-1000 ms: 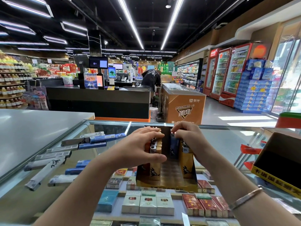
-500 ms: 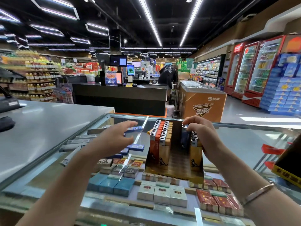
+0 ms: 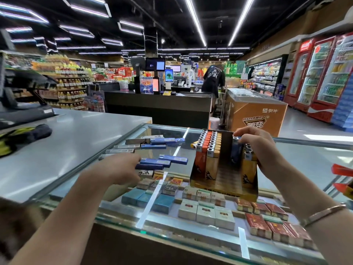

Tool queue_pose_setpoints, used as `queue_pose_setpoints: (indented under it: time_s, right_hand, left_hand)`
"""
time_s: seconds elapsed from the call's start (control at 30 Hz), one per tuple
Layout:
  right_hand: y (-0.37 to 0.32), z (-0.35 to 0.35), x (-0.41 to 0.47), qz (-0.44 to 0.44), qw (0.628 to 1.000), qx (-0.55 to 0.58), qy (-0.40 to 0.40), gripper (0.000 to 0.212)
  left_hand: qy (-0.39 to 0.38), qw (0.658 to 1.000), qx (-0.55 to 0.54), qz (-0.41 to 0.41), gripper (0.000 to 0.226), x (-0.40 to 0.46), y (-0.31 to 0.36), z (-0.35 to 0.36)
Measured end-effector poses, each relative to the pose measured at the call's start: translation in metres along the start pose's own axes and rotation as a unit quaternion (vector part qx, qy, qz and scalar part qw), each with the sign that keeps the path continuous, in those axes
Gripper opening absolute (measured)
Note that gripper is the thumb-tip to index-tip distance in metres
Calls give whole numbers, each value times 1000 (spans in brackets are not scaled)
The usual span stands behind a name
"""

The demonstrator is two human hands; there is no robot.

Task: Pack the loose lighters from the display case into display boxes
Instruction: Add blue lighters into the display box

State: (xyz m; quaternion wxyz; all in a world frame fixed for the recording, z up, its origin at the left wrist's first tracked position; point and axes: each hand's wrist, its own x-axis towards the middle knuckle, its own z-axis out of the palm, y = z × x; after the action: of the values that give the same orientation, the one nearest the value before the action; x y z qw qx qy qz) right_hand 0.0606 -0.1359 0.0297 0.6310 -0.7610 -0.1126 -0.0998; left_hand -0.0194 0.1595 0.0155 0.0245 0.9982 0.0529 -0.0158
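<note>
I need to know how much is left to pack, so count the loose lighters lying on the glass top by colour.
Blue lighters: 5
White or silver lighters: about 6, one partly hidden by the left hand
Yellow lighter, lying behind the display box: 1
Total: about 12

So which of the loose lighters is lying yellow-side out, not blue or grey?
The yellow lighter lying just behind the display box's left rows; every other loose one is blue or grey.
</note>
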Motion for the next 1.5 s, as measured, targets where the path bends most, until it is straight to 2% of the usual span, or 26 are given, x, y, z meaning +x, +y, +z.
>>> queue_pose_setpoints:
  time_s: [0.1, 0.23, 0.37, 0.5, 0.63, 0.73, 0.87, 1.03, 1.2, 1.33, 1.5]
  right_hand:
    - [0, 0, 0, 1, 1000, -1, -2, 22]
    - [0, 1, 0, 3, 1000, -2, -4, 23]
    - [0, 1, 1, 5, 1000, -12, -10, 21]
    - [1, 0, 1, 5, 1000, -18, -10, 21]
    - [2, 0, 2, 0, 1000, -23, -6, 22]
    - [2, 0, 2, -1, 1000, -25, -9, 22]
    - [3, -1, 3, -3, 1000, -25, -11, 22]
    - [3, -1, 3, -9, 999, -29, -13, 22]
    - [4, -1, 4, -14, 999, -35, -15, 21]
    - [5, -1, 5, -17, 999, -42, -18, 22]
    - [4, -1, 5, -23, 999, -47, -11, 24]
  left_hand:
    - [52, 998, 11, 15, 13, 3, 2, 6]
    - [71, 996, -16, 49, 17, 8, 3, 13]
    - [87, 995, 10, 56, 15, 14, 3, 17]
    - [92, 992, 29, 76, 34, 20, 10, 18]
    - [110, 986, 47, 112, 13, 23, 24, 17]
    - [106, 986, 58, 111, 17, 26, 28, 15]
    - [100, 989, -20, 109, 20, 28, 27, 18]
    - [185, 974, -24, 129, 14, 37, 25, 14]
    - [81, 992, 32, 92, 7, 48, 28, 9]
    - [27, 995, 18, 98, 19, 48, 31, 1]
    - [61, 992, -49, 97, 12, 45, 34, 5]
